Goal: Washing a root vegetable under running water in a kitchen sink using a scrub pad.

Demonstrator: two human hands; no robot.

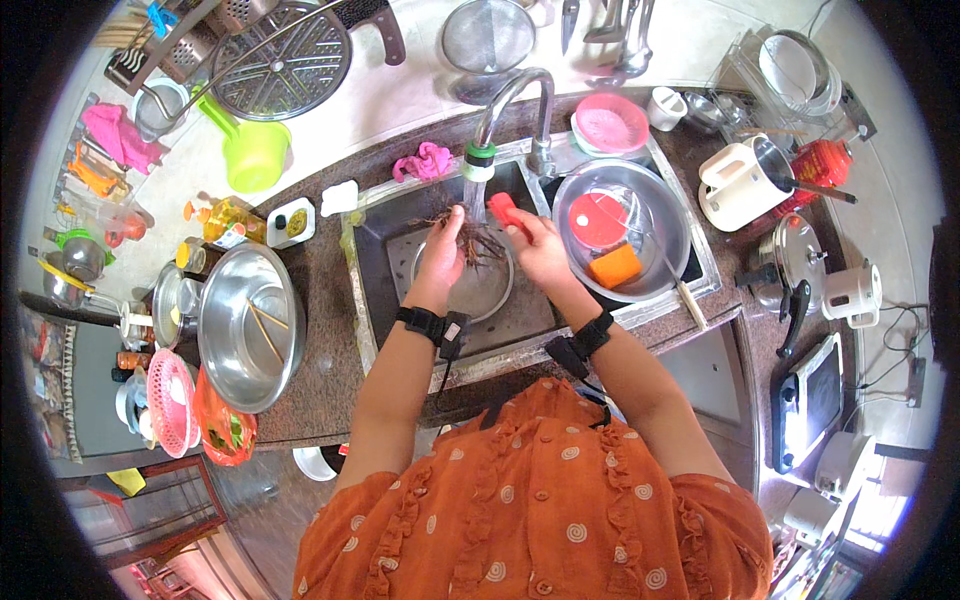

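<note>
Over the left basin of the sink (517, 352), my left hand (442, 259) grips a bunch of thin dark roots (480, 244). Water (474, 196) runs onto them from the curved metal tap (501, 101), which has a green and white nozzle. My right hand (541, 251) is closed around a small red tool (504, 208), close to the roots; what kind it is cannot be made out. Beneath the hands, a round metal bowl (480, 300) sits in the basin, partly hidden by the left hand and the roots.
In the right basin, a metal basin (679, 240) holds an orange sponge (615, 266), a red round item (598, 219) and a long-handled utensil (679, 285). A large steel bowl (225, 330) with chopsticks stands left. A white kettle (731, 184) and a pressure cooker (796, 251) stand right.
</note>
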